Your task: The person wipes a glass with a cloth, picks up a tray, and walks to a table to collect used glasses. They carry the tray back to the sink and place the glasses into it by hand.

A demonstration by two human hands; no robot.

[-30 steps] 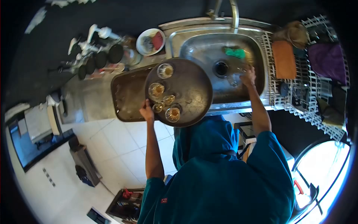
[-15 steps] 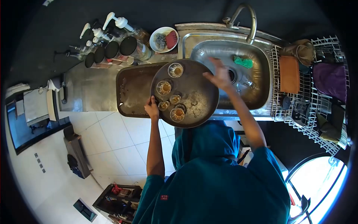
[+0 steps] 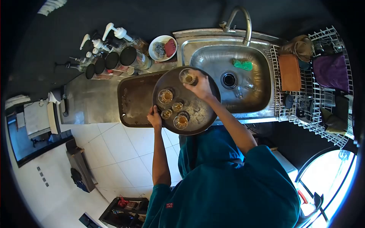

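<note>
A round dark tray [image 3: 163, 78] overlaps the sink's left edge, with my left hand [image 3: 154, 117] gripping its left rim. At the tray's upper right, my right hand [image 3: 200, 86] has its fingers around a glass [image 3: 188, 76]. Also on the tray are a wide glass of amber liquid [image 3: 165, 96], another large glass [image 3: 181, 121] near the front, and two small glasses, one [image 3: 177, 106] just right of the other [image 3: 166, 114]. A pale, wet-looking patch marks the tray's right side.
A rectangular dark tray [image 3: 133, 97] lies beneath on the counter. The steel sink [image 3: 213, 57] holds a green sponge [image 3: 242, 65] and clear glassware [image 3: 245, 88]. A curved faucet [image 3: 249, 26], a wire dish rack [image 3: 306, 117], a white bowl [image 3: 154, 53] and several jars stand around.
My right hand has moved left from over the sink and closed on the upper glass. My left hand still grips the round tray.
</note>
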